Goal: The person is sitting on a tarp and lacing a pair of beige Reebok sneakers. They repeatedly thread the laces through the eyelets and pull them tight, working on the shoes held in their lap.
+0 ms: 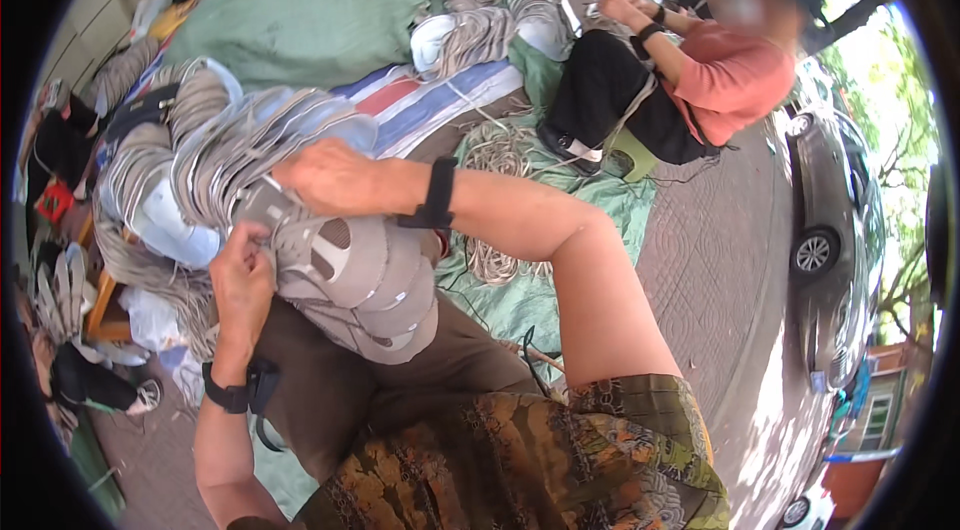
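A stack of grey shoe uppers (370, 280) with white trim lies across my lap. My left hand (243, 275) pinches at the near-left edge of the top upper, by its lacing area. Over the far side of that upper, my right hand (335, 178) is closed, its fingertips bent down toward the lacing area. Whatever sits between those right fingertips is too small to make out. Just beyond both hands rises a big pile of grey uppers with pale blue linings (215, 155).
Loose grey laces (500, 155) lie heaped on a green sheet (600, 210) to the right. A seated person in a pink shirt (735, 80) works with their hands at the far right. A green cloth bundle (300, 15) stands at the back. A parked car (835, 220) is farther right.
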### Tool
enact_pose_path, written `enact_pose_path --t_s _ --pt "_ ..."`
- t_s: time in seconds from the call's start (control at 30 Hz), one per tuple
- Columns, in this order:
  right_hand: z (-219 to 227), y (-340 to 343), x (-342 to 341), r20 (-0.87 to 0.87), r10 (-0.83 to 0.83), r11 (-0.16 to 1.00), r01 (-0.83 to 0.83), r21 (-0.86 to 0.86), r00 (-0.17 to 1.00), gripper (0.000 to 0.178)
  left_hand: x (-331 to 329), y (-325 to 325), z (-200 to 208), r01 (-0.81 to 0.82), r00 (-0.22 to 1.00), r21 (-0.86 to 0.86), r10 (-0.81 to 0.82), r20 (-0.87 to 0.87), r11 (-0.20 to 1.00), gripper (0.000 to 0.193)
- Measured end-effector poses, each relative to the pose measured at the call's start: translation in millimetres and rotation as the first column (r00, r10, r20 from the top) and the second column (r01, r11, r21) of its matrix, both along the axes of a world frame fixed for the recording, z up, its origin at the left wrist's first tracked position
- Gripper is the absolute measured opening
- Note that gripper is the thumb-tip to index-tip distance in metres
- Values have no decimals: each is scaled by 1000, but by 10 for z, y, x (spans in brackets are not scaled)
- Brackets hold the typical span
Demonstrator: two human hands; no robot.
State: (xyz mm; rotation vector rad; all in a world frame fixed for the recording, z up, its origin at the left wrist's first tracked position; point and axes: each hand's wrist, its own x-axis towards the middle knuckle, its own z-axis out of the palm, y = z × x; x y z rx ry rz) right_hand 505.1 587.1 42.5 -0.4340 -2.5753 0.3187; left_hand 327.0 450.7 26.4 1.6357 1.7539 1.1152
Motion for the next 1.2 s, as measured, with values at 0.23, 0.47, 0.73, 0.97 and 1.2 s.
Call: enact_pose_path --t_s 0.23,0.47,0.73,0.97,1.2 --pt "137 48 253 8 67 992 -66 -106 998 15 -99 -165 253 87 996 -85 -87 0 993 35" --pt "362 133 -73 166 189 977 -169 -127 968 19 -181 51 476 239 909 89 -191 -371 967 17" --pt "145 343 -370 303 311 938 -341 52 901 17 -377 246 535 391 833 -222 -446 -326 893 15" --pt "291 315 -467 571 189 845 -429 320 799 17 -349 340 729 437 786 -419 -565 -251 795 26" --pt "656 155 -466 708 207 803 -531 271 675 14 -345 370 672 496 654 -378 -622 -430 782 29"
